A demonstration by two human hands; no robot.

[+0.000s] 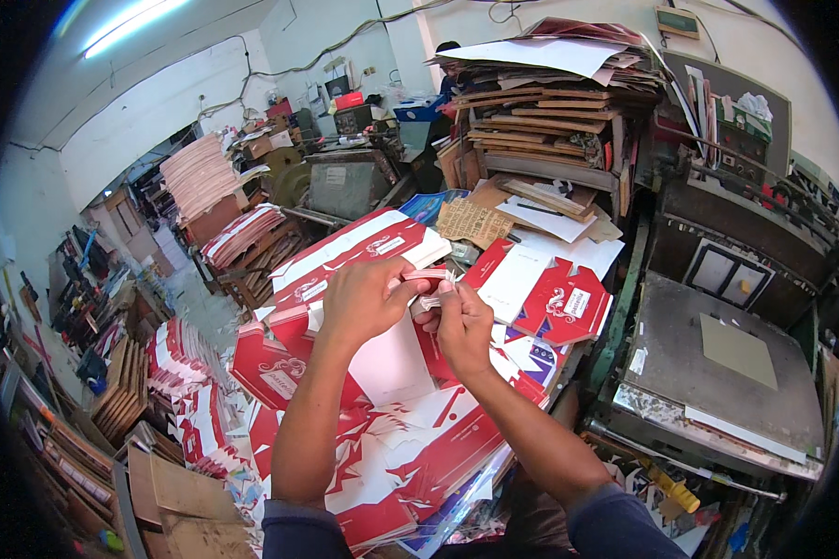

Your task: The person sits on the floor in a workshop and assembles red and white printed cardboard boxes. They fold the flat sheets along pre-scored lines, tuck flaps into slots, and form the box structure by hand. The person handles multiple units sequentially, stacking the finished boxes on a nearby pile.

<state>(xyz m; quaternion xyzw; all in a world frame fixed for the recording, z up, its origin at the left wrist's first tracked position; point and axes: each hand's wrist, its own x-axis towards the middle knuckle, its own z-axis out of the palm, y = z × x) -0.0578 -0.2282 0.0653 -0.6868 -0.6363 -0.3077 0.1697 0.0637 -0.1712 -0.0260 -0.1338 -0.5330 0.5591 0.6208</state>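
Observation:
A thick stack of red and white printed card blanks (391,359) stands tilted in front of me, its white face toward me. At its upper edge my left hand (364,298) is closed, thumb and fingers pinching the layered card edges. Just to the right, my right hand (460,334) also pinches the layered edges, its fingertips close to the left ones. Small torn bits of card (450,278) stick up between the hands. Under the stack lie more red and white card sheets (447,447) with loose triangular scraps. Another pile of blanks (559,296) lies right of my right hand.
A tall pile of boards and sheets (550,121) rises at the back. To the right is a machine with a flat metal bed (718,354). Trimmed card stacks (182,359) and brown boards (121,382) stand at the left. A person (448,70) is partly hidden behind the pile.

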